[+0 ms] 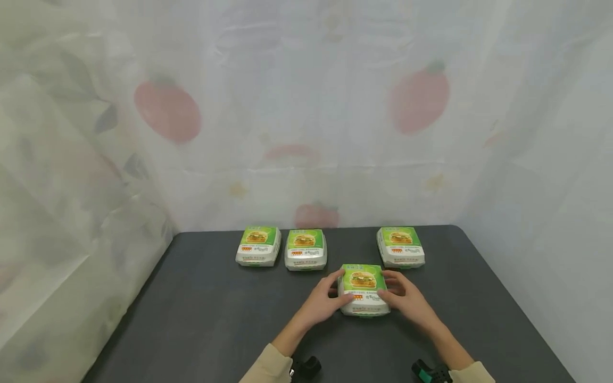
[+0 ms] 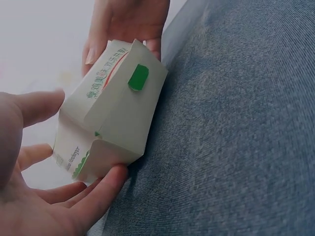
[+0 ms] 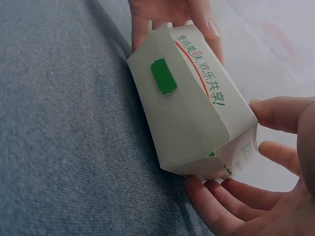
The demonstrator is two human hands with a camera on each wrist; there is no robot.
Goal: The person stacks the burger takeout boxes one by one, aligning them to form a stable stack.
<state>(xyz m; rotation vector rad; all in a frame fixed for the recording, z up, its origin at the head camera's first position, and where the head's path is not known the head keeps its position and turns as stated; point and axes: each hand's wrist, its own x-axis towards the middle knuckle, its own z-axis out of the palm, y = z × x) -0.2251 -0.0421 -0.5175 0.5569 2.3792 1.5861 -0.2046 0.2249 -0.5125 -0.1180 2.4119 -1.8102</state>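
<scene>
A green and white cardboard burger box (image 1: pixel 364 283) with a burger picture on its lid sits between both hands, in front of the back row of boxes. My left hand (image 1: pixel 321 303) grips its left side, thumb at the near top edge and fingers along the side wall. On the opposite side my right hand (image 1: pixel 408 302) holds it the same way. In the left wrist view, the white front wall of the burger box (image 2: pixel 130 105) shows a green tab, and fingertips touch its lower corner. The right wrist view has the burger box (image 3: pixel 189 105) close over the dark cloth-like surface.
Three similar boxes stand along the table's back edge: a left box (image 1: pixel 258 246), a middle box (image 1: pixel 305 250) and a right box (image 1: pixel 400 247) just behind my right hand. The dark table (image 1: pixel 206 319) is bordered by pale printed curtains (image 1: pixel 306 106) at the back and sides.
</scene>
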